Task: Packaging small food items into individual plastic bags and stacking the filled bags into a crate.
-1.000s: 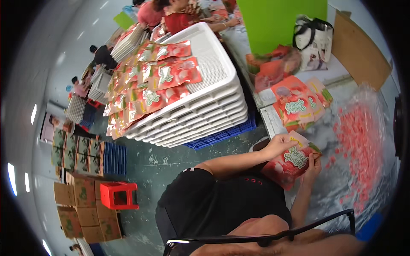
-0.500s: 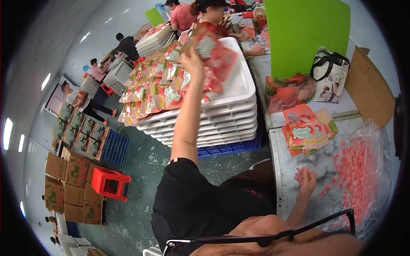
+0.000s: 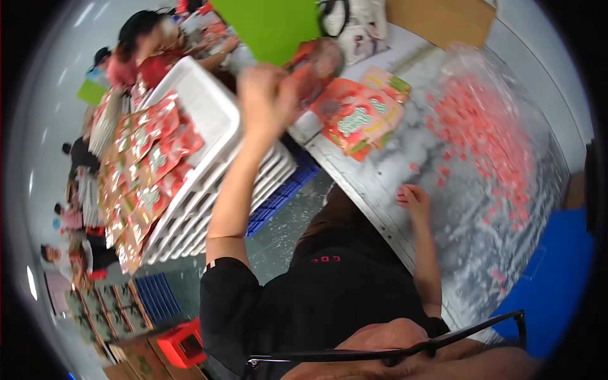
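My left hand (image 3: 263, 101), smeared by motion, is over the near right rim of a white plastic tray (image 3: 231, 111), close to the table's edge. No pouch shows in it, but its finger shape is unclear. Several shiny red and tan pouches (image 3: 152, 152) lie in rows in the tray. Over the grey tabletop (image 3: 392, 253), my right hand (image 3: 414, 199) is curled, with a bit of red at its fingertips too small to name. Beyond it lie a few flat red pouches (image 3: 354, 117). Small pinkish-red pieces (image 3: 487, 133) are spread on clear plastic film to its right.
The tray tops a stack of white trays on a blue pallet (image 3: 278, 196). A green board (image 3: 272, 28), a white bag (image 3: 361, 31) and a cardboard sheet (image 3: 443, 19) stand at the back. A co-worker (image 3: 152, 57) works beyond the trays. A red stool (image 3: 180, 345) stands left.
The red pouch that my left hand held over the tray no longer shows in it. That hand has moved from the tray toward the table, and my view has swung right.
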A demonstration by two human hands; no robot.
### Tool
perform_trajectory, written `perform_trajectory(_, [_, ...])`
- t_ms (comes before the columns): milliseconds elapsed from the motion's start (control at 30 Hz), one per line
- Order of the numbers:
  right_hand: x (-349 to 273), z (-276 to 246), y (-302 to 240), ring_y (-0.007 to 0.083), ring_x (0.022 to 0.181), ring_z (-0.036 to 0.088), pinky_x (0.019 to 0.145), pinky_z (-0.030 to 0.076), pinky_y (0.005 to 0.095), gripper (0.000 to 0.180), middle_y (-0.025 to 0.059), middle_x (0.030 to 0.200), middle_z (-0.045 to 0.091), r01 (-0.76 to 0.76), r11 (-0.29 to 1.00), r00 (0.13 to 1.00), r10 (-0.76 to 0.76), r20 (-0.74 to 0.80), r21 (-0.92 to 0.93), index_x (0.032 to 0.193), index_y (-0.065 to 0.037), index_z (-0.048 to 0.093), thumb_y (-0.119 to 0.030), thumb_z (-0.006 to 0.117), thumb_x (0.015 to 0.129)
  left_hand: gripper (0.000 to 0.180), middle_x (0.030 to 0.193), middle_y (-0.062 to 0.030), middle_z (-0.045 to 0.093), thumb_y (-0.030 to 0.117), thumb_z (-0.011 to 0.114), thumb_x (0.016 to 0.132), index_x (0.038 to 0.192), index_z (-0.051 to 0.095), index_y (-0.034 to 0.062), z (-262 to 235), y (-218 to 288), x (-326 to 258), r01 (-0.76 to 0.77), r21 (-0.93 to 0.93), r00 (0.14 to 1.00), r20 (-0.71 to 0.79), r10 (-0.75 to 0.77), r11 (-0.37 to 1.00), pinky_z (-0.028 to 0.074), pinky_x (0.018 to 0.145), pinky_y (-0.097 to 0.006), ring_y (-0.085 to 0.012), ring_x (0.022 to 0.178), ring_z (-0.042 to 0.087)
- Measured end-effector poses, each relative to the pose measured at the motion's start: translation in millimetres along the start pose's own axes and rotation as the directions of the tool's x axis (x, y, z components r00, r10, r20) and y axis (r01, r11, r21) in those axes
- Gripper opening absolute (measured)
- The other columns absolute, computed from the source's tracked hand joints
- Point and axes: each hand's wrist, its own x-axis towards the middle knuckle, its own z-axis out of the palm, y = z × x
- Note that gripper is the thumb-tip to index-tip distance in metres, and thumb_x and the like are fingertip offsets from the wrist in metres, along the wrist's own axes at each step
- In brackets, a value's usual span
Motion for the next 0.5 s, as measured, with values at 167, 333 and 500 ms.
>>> perform_trajectory(167, [-17.8,10.3,-6.7,0.0156,0.083,0.070,0.074,0.058,0.0297,0.015,0.0083,0.094,0.072,0.092,0.995,0.995,-0.094,-0.043,-0.037,0.108,0.001,0.068,-0.010,0.061,0.100,0.034,0.100,-0.0173,0.063,0.024,0.077,0.076,0.100,0.064,0.0032,142.1,60.4,-98.7,0.010,0.013,0.888,0.459,-0.015,1.000,0.052,0.089,-0.045,-0.0378,0.101,0.063])
perform_trajectory(333, [-131.0,38.7,-176.2,0.0238,0.091,0.071,0.085,0.057,0.0341,0.016,0.0150,0.103,0.072,0.577,0.814,0.808,-0.556,0.192,-0.071,0.110,0.000,0.068,-0.007,0.059,0.099,0.023,0.103,-0.0191,0.066,0.014,0.069,0.083,0.102,0.066,0.0025,177.0,16.0,-159.9,0.056,0.004,0.787,0.615,-0.047,0.998,0.053,0.088,-0.047,-0.0386,0.100,0.064])
perform_trajectory(500, [-181.8,57.9,-242.1,0.0322,0.090,0.070,0.085,0.056,0.0440,0.017,0.0257,0.115,0.066,0.783,0.243,0.040,-0.938,0.343,0.573,0.109,-0.008,0.069,-0.016,0.069,0.095,0.011,0.092,-0.0188,0.070,0.013,0.070,0.085,0.090,0.070,0.0035,134.6,28.2,-122.5,0.078,-0.043,0.836,0.547,-0.042,0.996,0.056,0.073,-0.047,-0.0387,0.081,0.069])
